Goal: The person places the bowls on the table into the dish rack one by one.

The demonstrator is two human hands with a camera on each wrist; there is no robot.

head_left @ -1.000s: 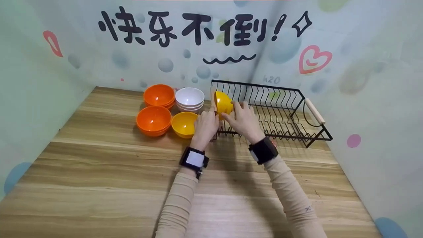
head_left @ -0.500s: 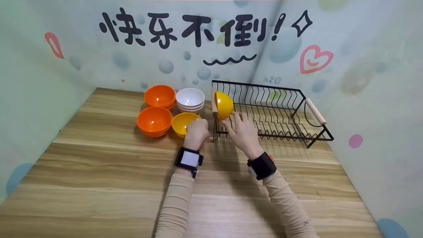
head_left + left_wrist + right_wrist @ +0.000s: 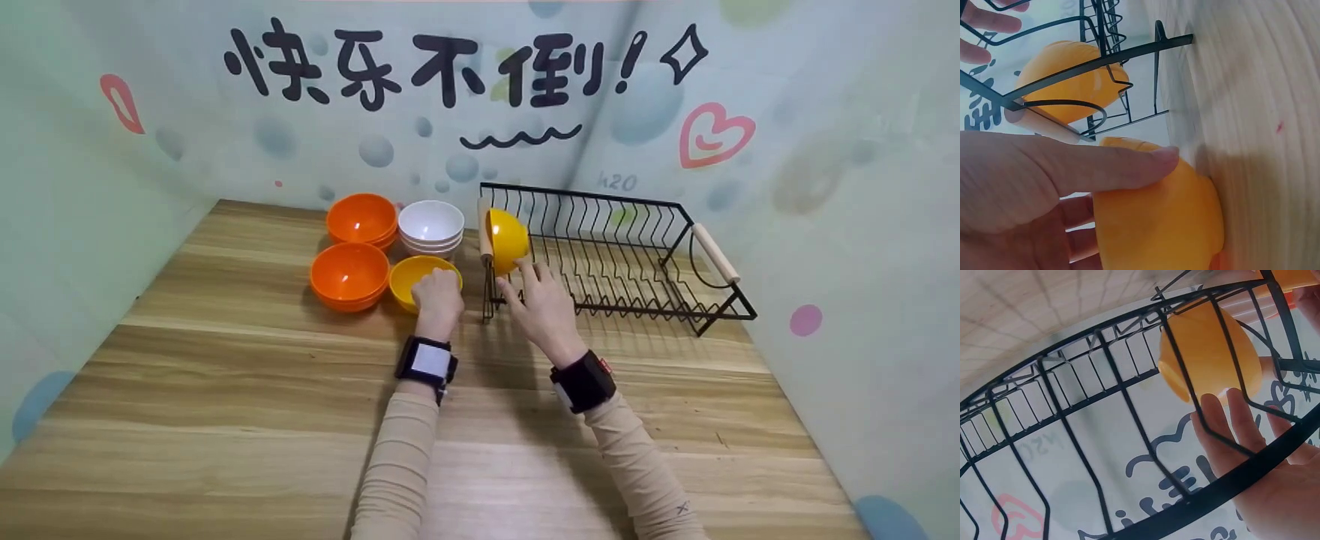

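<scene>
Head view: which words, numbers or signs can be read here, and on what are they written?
"快乐不倒!": large black characters on the back wall.
"h20": small faint grey mark on the wall behind the dish rack; the reading is uncertain.
Bowls and wrist bands: no readable text.

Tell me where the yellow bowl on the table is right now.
In the head view the round yellow plastic bowl sits on the wooden table, left of the black wire dish rack, beside the orange bowls, gripped by the left hand.
</scene>
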